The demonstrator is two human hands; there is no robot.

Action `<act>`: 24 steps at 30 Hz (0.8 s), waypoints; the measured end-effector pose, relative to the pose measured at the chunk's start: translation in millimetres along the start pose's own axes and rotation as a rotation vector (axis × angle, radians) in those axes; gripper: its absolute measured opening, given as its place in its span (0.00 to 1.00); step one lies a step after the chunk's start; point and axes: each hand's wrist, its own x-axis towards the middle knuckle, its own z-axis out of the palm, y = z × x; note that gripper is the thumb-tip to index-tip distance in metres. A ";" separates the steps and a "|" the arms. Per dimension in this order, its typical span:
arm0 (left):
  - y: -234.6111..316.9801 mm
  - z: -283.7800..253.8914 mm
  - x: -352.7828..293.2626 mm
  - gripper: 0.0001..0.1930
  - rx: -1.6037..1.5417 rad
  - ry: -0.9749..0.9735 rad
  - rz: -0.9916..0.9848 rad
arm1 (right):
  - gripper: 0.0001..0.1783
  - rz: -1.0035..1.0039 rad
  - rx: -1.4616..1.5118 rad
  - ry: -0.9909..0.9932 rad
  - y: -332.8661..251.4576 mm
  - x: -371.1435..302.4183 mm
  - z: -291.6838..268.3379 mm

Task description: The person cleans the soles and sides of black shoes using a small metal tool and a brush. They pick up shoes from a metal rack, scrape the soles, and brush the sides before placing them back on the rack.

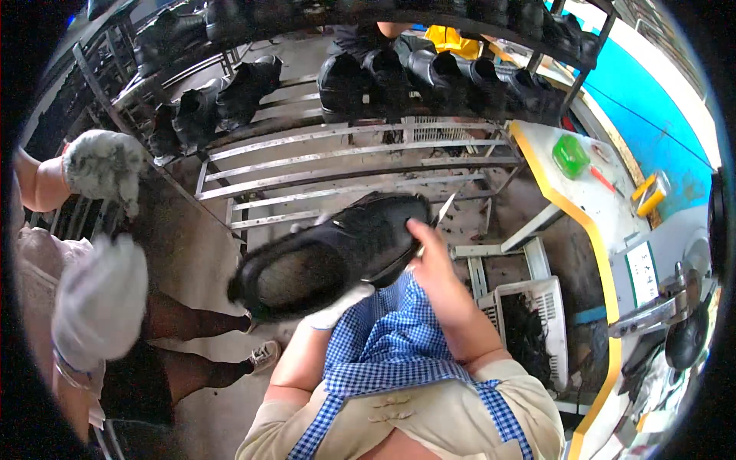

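Holds a black, low-cut shoe (330,257) near the centre of the dial, slanting from eight o'clock up toward two, with a wide oval hollow at its eight o'clock end. Clasps the opposite end with the bare right hand (431,259), laying the thumb on the upper face; cannot tell the spread of the other fingers, mostly hidden. Supports the shoe from six o'clock with the left hand (341,307) in a white fabric glove, curling pale fingertips (307,224) over the eleven o'clock edge. Has a thin, pointed white strip (445,209) just beside the right thumb, aimed at one o'clock. Wears a blue-and-white checked cloth apron (395,337) at six o'clock. Faces a dark metal rack (90,73) of black shoes (441,73) toward twelve, with a green plastic container (570,157) on a yellow-rimmed white worktable (540,146) at two o'clock and a white slotted plastic crate (557,326) at four.
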 end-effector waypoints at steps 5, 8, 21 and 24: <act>21.2 -25.4 13.8 0.33 -0.213 -0.145 -0.413 | 0.19 -0.273 -0.126 -0.114 -31.0 4.5 -31.7; 10.5 -34.1 21.7 0.34 -0.267 -0.153 -0.263 | 0.23 -0.395 -0.478 -0.270 -26.1 -6.1 -31.8; 21.1 39.8 37.2 0.27 -0.200 -0.302 -0.339 | 0.14 -0.747 -0.475 0.221 -76.8 4.5 -127.5; -4.6 38.1 38.6 0.24 -0.278 -0.078 -0.410 | 0.19 -1.093 -0.269 0.695 -169.5 19.1 -181.9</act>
